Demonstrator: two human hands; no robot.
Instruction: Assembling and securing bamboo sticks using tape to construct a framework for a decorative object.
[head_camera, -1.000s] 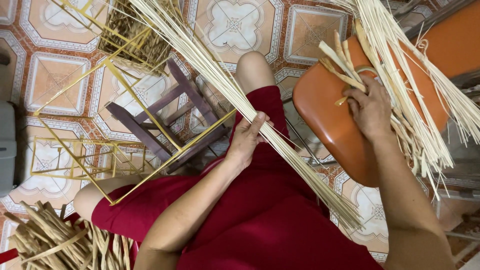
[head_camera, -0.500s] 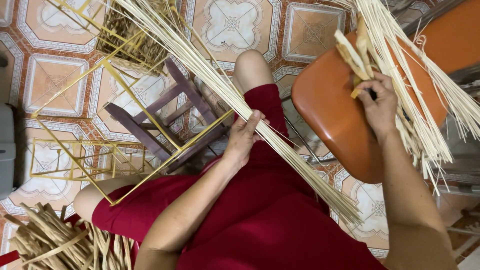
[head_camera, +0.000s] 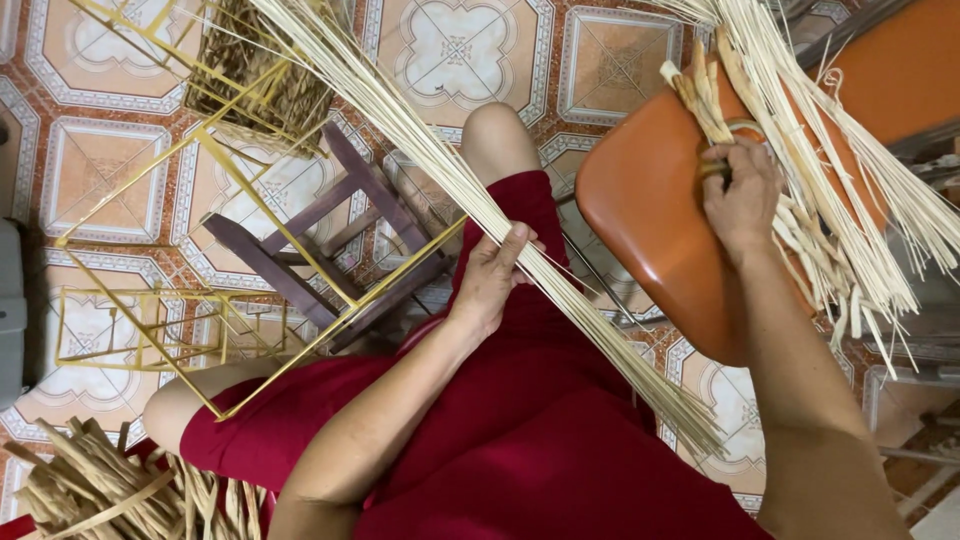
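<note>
The left hand is closed round a long bundle of pale reeds slanting across the lap — steadied there — while the right hand clamps wider strips on the orange chair.

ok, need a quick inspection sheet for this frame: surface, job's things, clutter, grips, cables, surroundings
Surface: patterned orange and white tiled floor; red-clothed lap.
Job's things: long bundle of pale thin reed strips across the lap; flat pale strips on the orange plastic chair seat.
Clutter: yellow wire frames, dark wooden stool, pile of tan strips.
Grips: left hand closed around the bundle; right hand gripping the flat strips.
Cables: nothing seen.
Surroundings: woven basket in a frame.
</note>
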